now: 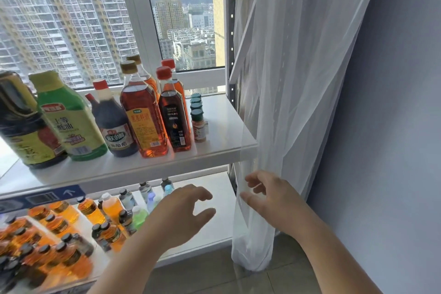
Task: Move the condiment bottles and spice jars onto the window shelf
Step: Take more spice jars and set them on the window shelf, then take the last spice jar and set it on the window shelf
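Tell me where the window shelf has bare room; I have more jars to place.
On the window shelf the right end is bare, between the spice jars and the curtain, plus a strip along its front edge. From the spice jars leftward, bottles stand packed.

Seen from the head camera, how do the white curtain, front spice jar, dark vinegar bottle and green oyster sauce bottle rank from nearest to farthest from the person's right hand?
From the right hand:
1. white curtain, right beside it.
2. front spice jar, right end of the shelf.
3. dark vinegar bottle, mid-shelf.
4. green oyster sauce bottle, farther left.
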A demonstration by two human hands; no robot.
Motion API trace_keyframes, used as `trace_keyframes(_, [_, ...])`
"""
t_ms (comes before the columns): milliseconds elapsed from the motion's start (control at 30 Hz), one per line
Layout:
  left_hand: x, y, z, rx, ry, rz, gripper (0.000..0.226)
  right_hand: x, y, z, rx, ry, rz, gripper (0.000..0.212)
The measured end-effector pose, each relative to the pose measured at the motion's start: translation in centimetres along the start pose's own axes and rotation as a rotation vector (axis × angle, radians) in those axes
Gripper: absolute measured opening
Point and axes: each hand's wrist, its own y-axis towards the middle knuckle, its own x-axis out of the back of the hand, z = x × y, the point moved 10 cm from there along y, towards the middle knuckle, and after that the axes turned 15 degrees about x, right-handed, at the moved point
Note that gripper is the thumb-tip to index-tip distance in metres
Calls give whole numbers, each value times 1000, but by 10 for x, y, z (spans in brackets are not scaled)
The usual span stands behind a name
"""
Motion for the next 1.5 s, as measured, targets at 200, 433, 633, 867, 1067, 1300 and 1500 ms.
trace_keyframes(200, [-1, -18, -2, 2, -65, -18, 32, 6, -51, 14, -46, -61, 45, 46])
trace_keyframes(433, [5, -49, -37, -230, -98, 19, 27, 35, -113, 41, -171, -158, -114, 46])
trace_keyframes(633, [8, -96, -45, -416, -89, 75, 29, 26, -183, 88, -305, -192, -236, 42])
trace_keyframes(867, [-9, -162, -72, -636, -86, 194, 30, 27, -295, 138, -494, -279, -362, 40])
trace_keyframes(1067, [-33, -248, -117, -845, -82, 292, 30, 42, -398, 180, -643, -342, -469, 38])
trace_keyframes(1300, [-58, -383, -153, -1010, -60, 350, 31, 51, -537, 229, -782, -375, -572, 38])
trace_keyframes(1500, [-74, -546, -186, -1184, -61, 393, 34, 50, -692, 293, -904, -390, -664, 38])
